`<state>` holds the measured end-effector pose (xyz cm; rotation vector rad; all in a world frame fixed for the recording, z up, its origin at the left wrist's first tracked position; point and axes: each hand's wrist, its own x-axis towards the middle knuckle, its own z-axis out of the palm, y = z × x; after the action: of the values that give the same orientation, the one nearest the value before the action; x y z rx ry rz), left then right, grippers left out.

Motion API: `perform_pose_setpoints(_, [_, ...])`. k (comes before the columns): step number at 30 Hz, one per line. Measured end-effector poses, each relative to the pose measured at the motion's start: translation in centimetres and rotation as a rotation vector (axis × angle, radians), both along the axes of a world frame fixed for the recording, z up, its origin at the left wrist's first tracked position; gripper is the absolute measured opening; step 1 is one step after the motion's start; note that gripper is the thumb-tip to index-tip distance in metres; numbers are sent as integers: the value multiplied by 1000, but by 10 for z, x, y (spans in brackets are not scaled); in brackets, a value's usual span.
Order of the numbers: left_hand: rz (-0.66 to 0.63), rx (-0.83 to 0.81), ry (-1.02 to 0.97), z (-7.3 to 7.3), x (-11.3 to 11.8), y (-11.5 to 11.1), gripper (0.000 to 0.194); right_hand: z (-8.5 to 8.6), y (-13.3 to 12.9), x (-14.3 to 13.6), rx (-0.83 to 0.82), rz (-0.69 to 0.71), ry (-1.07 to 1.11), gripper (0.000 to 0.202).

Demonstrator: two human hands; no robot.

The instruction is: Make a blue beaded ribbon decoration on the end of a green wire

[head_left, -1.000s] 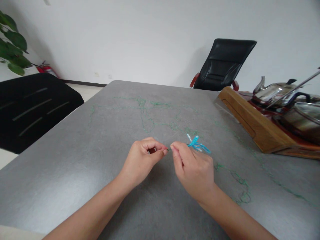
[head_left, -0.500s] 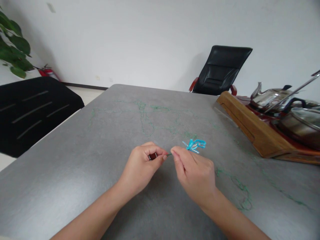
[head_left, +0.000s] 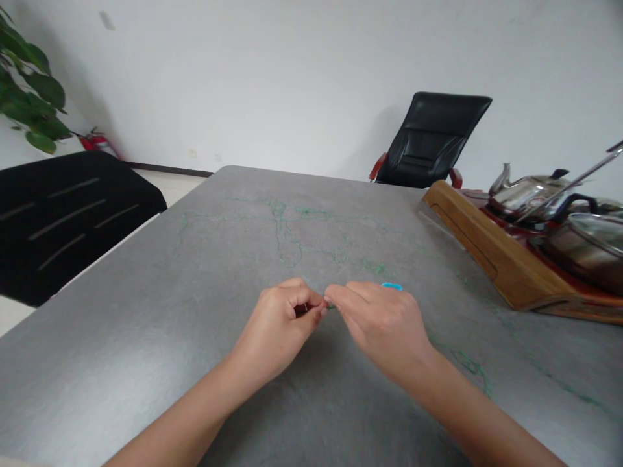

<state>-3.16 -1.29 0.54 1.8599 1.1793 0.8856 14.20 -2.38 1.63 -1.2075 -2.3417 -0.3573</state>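
My left hand is closed in a pinch, thumb and forefinger on the end of a thin green stem that looks thread-wrapped. Its fingertips nearly meet those of my right hand, which is also closed around the stem. Past the right knuckles pokes a small bit of a bright blue beaded ornament; my hand hides the rest of it. Loose green thread lies on the grey table beside my right wrist.
More tangled green thread straggles over the grey table. At the right stands a wooden tea tray carrying a steel kettle and a pot. Black chairs stand behind and left, near a plant.
My right hand has turned over and come closer to the left fingertips. The blue ornament, mostly visible before, is now largely behind the right hand. My left hand has barely moved.
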Motion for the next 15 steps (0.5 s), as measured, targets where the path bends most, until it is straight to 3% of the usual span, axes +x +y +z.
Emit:
perform_pose_setpoints(7, [-36, 136, 97, 0, -3, 1, 19, 20, 8, 6, -220, -48, -190, 18])
perform_pose_setpoints(12, [-152, 189, 166, 3, -6, 0, 20, 40, 13, 10, -464, -82, -299, 16])
perform_pose_setpoints(15, [-249, 207, 155, 6, -7, 0, 21, 52, 20, 20, -599, -35, -228, 20])
